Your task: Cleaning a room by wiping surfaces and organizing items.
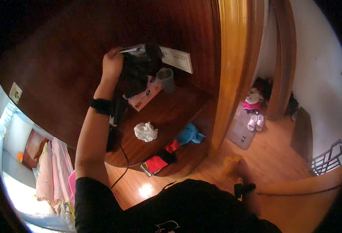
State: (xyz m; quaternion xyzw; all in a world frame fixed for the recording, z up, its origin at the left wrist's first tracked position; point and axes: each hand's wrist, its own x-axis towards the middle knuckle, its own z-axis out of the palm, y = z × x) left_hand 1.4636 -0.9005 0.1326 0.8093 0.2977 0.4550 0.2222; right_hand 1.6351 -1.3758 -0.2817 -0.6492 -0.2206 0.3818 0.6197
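A dark wooden table [167, 116] with a rounded front edge stands against a wall of dark reddish wood panels [81, 46]. Right of the table rises a yellowish wooden door frame [233, 58], and beyond the frame a white wall [318, 58] continues. The floor [279, 155] right of the table is light wood boards with a grey mat [241, 130]. Left of the table, low down, a bright area shows pink bedding [56, 167]. A small glare spot [144, 190] lies on the floor just in front of the table
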